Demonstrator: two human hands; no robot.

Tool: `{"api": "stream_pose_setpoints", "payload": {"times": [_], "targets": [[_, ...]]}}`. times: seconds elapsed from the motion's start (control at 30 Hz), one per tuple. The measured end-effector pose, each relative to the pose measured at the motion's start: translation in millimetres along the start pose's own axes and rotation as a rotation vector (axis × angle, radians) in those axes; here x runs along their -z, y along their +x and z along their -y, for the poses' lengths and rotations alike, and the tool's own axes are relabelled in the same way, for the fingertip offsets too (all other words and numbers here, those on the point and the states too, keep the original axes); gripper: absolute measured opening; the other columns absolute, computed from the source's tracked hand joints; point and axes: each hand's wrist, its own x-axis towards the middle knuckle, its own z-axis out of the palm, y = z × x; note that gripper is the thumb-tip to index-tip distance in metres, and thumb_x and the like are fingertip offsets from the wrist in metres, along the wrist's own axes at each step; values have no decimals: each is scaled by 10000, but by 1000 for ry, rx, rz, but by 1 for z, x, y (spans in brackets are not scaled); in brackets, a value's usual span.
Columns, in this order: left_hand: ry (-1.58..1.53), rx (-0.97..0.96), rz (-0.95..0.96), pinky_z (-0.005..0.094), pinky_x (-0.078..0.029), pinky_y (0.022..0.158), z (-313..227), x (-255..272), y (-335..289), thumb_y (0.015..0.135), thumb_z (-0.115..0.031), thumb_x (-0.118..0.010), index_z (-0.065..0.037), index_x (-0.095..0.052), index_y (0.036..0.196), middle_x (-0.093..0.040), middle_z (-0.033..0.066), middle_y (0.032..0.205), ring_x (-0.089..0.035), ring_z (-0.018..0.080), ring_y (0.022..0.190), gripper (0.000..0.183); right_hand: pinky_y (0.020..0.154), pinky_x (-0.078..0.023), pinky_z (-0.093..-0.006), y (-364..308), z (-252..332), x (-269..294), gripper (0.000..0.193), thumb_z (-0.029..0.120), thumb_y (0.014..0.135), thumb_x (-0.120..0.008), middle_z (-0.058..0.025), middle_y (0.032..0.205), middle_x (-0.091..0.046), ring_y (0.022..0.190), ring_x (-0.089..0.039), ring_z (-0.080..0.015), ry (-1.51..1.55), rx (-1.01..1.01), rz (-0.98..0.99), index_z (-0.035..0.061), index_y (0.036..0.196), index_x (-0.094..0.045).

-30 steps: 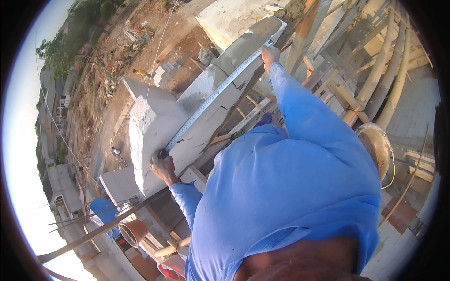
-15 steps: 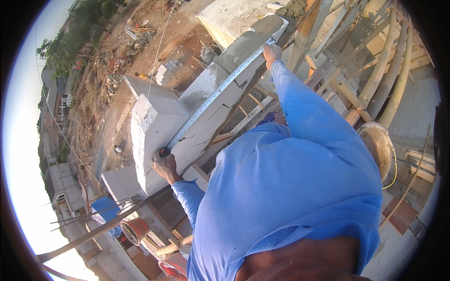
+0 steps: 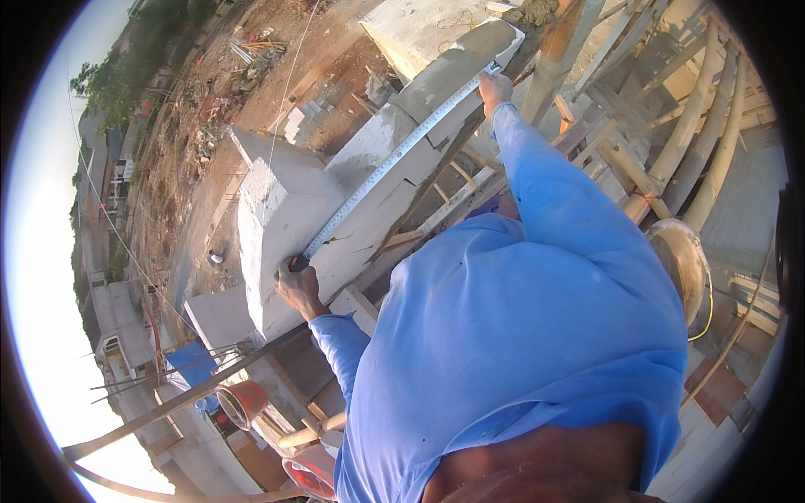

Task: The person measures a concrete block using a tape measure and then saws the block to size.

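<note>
A tape measure point(image 3: 297, 264) with a dark case is gripped in my left hand point(image 3: 299, 289), against the side of a pale block point(image 3: 289, 201). Its white blade point(image 3: 394, 157) runs out in a straight slant up to the right, along the face of a block wall point(image 3: 381, 201). At the far end my right hand point(image 3: 495, 89) pinches the blade near its tip, beside the end of the wall. Wet-looking grey mortar point(image 3: 449, 80) covers the top of the wall there.
Wooden poles point(image 3: 700, 117) and planks stand on the right, near a round mortar-stained bucket point(image 3: 677, 264). A reddish bucket point(image 3: 243, 402) sits at lower left by a long pole point(image 3: 180, 407). A string line point(image 3: 289, 84) crosses above the blocks. Rubble ground point(image 3: 201, 126) lies beyond the wall.
The view has shifted slightly, so the wall appears a little farther right. Both hands keep their hold, and the blade stays stretched along the wall.
</note>
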Motion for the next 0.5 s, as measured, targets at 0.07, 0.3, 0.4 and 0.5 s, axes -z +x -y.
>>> {"api": "stream_pose_setpoints", "payload": {"times": [0.07, 0.3, 0.4, 0.5], "targets": [[-9, -16, 12, 452, -442, 878, -4, -3, 2, 730, -150, -621, -133, -701, 1004, -627, 148, 1087, -556, 357, 1015, 287, 556, -459, -300, 11, -3, 10, 136, 163, 855, -638, -17, 853, -618, 709, -576, -137, -18, 12, -6, 46, 925, -643], [-5, -30, 27, 450, -443, 883, -2, -1, 3, 708, -118, -618, -133, -698, 1008, -617, 147, 1109, -547, 360, 1032, 311, 534, -453, -313, 8, -5, 10, 134, 170, 854, -642, -15, 765, -589, 639, -552, -134, 42, -14, 33, 42, 892, -639], [-5, -45, 13, 450, -444, 881, -1, -1, 2, 705, -115, -616, -129, -698, 1005, -619, 154, 1100, -551, 364, 1025, 311, 523, -445, -315, 4, 1, 7, 127, 158, 852, -644, -18, 728, -578, 607, -535, -131, 38, -12, 11, 32, 863, -642], [14, -59, 3, 449, -448, 870, -8, -4, 1, 704, -112, -613, -114, -699, 995, -625, 168, 1076, -563, 366, 1002, 304, 533, -438, -309, 17, -8, 11, 135, 142, 848, -641, -28, 731, -589, 602, -535, -132, -49, 63, -64, 7, 851, -647]]}}
